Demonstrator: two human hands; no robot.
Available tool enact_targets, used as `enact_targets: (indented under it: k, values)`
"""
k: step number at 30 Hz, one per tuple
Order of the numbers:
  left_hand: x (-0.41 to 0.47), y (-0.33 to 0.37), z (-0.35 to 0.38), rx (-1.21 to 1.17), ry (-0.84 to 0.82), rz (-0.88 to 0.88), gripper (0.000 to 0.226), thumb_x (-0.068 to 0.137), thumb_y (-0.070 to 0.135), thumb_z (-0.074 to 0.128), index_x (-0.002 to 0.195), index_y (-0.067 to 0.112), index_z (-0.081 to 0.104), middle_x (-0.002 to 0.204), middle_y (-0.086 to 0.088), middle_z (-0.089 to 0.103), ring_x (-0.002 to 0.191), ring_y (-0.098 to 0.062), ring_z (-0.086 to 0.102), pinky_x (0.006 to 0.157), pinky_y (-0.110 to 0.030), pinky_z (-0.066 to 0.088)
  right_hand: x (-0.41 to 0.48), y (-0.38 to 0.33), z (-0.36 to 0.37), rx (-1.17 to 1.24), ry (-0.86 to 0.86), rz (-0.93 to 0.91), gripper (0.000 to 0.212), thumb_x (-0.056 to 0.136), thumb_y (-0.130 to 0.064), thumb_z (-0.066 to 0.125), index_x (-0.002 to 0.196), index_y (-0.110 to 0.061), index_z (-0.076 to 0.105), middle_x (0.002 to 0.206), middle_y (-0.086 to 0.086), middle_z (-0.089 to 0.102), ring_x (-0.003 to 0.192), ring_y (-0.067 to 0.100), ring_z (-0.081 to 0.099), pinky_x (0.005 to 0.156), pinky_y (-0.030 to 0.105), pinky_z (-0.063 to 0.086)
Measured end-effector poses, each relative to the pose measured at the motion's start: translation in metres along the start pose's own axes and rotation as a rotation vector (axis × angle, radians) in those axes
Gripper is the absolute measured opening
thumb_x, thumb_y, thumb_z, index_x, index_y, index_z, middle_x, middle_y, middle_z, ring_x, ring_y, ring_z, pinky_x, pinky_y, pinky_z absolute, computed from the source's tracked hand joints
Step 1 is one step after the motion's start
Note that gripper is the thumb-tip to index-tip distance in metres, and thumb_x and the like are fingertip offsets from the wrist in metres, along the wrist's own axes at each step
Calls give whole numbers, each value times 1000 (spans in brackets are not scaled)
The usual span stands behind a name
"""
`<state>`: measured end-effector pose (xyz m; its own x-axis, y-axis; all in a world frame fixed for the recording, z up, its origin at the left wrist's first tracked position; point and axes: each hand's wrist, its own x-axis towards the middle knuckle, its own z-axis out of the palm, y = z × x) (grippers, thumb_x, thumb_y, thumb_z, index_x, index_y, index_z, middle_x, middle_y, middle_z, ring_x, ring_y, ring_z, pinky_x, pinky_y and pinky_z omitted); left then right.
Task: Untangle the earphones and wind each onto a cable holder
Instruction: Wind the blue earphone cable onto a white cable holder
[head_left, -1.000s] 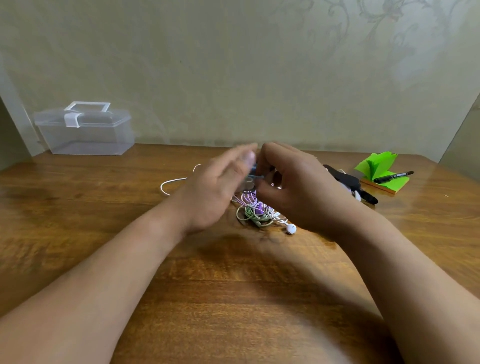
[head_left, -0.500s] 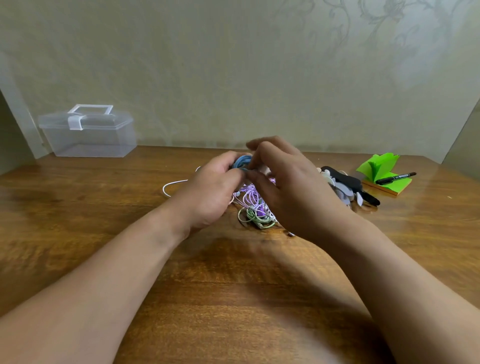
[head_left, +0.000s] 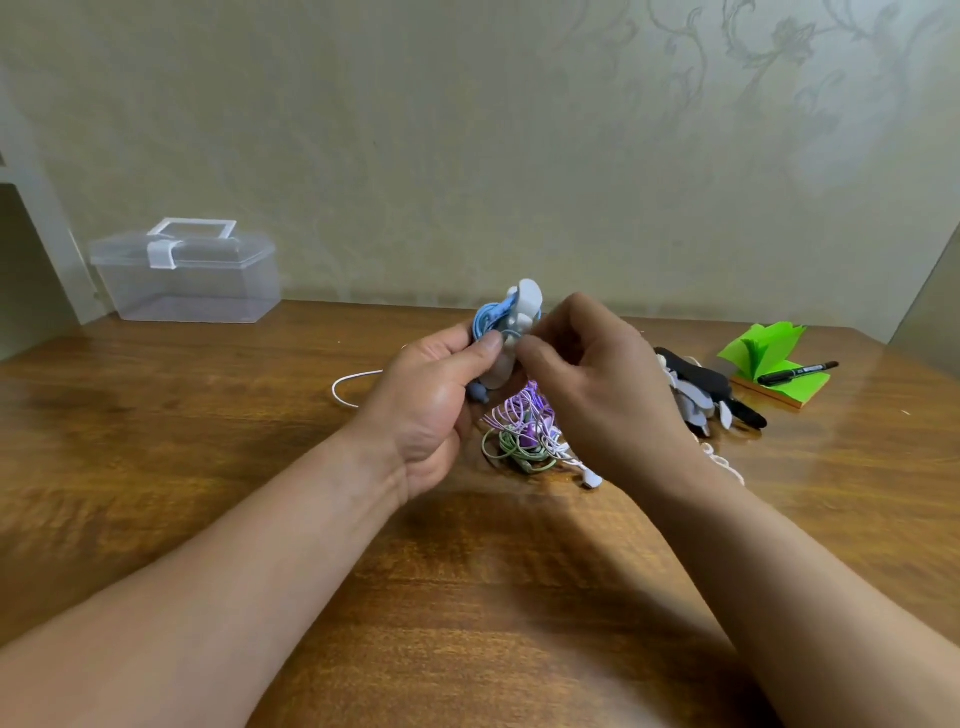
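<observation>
My left hand (head_left: 434, 395) grips the stiff grey cable holder (head_left: 511, 338) while my right hand (head_left: 587, 379) pinches the limp, light blue earphone cord (head_left: 488, 319), best held near its wound end.

No text can be read anywhere in the frame. The black pen (head_left: 797, 372), at the right on the green note pad (head_left: 756, 344), carries a small pale print along its barrel, but this is too small and blurred to make out.
</observation>
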<state>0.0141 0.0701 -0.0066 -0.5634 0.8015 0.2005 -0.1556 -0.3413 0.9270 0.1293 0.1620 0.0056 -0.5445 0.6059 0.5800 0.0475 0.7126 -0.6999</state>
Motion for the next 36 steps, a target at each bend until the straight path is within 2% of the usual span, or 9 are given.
enact_targets:
  k: [4, 7, 12, 19, 24, 27, 29, 32, 36]
  values:
    - [-2, 1, 0, -66, -20, -33, 32, 107, 10, 45, 130, 5, 67, 103, -15, 71, 81, -23, 63, 68, -25, 57, 2, 3, -1, 274, -50, 203, 14, 94, -22, 71, 87, -10, 66, 85, 15, 72, 74, 20, 66, 79, 56, 57]
    - [-3, 3, 1, -163, -9, -39, 30, 108, 6, 42, 122, 0, 67, 96, -12, 76, 77, -15, 73, 64, -25, 58, 3, 5, 2, 397, -126, 269, 14, 96, -19, 70, 91, -7, 66, 81, 11, 72, 73, 16, 67, 75, 48, 57]
    - [-4, 5, 1, -234, 8, -24, 29, 108, 5, 40, 120, -6, 64, 93, -14, 75, 71, -15, 71, 58, -23, 55, 4, 1, 4, 486, -198, 282, 9, 99, -13, 67, 94, -5, 66, 69, 0, 66, 67, 16, 64, 64, 32, 53]
    - [-6, 4, 3, -172, -5, -6, 28, 108, 5, 39, 114, -4, 66, 88, -13, 71, 65, -13, 66, 52, -20, 50, 1, 0, 8, 426, -177, 330, 9, 96, -13, 63, 90, -6, 60, 63, -3, 66, 63, 16, 63, 62, 39, 49]
    - [-2, 6, -1, -9, -1, -15, 35, 102, 15, 45, 119, -11, 62, 83, -15, 58, 67, -18, 53, 48, -25, 35, -2, -3, 6, 537, -201, 354, 10, 99, -12, 64, 94, -9, 55, 68, 1, 64, 61, 18, 63, 54, 35, 49]
    - [-1, 13, -8, 151, -35, 6, 30, 87, 19, 53, 108, 0, 61, 73, -10, 50, 61, -16, 44, 47, -29, 25, 0, 2, -1, 481, -209, 278, 45, 94, -19, 75, 130, -27, 50, 86, 7, 64, 66, 16, 65, 55, 36, 55]
    - [-3, 17, -11, 261, -65, -1, 34, 78, 20, 52, 107, 5, 60, 69, -6, 46, 58, -14, 39, 48, -30, 19, 2, 6, -7, 341, -237, 123, 61, 92, -19, 78, 138, -44, 48, 88, 3, 63, 72, 16, 66, 61, 41, 63]
    - [-4, 19, -14, 283, -61, 6, 34, 80, 16, 51, 105, -4, 62, 77, -12, 48, 61, -14, 40, 49, -31, 19, 2, 7, -6, 280, -226, 2, 35, 94, -17, 77, 122, -33, 63, 88, 1, 70, 77, 33, 69, 68, 58, 60]
    - [-2, 13, -11, 112, 57, 49, 32, 97, -1, 45, 120, -3, 67, 93, -12, 64, 71, -12, 52, 52, -22, 37, -3, 9, 3, 281, -106, -2, 26, 91, -24, 81, 103, -35, 61, 84, -4, 70, 78, 31, 69, 69, 56, 59]
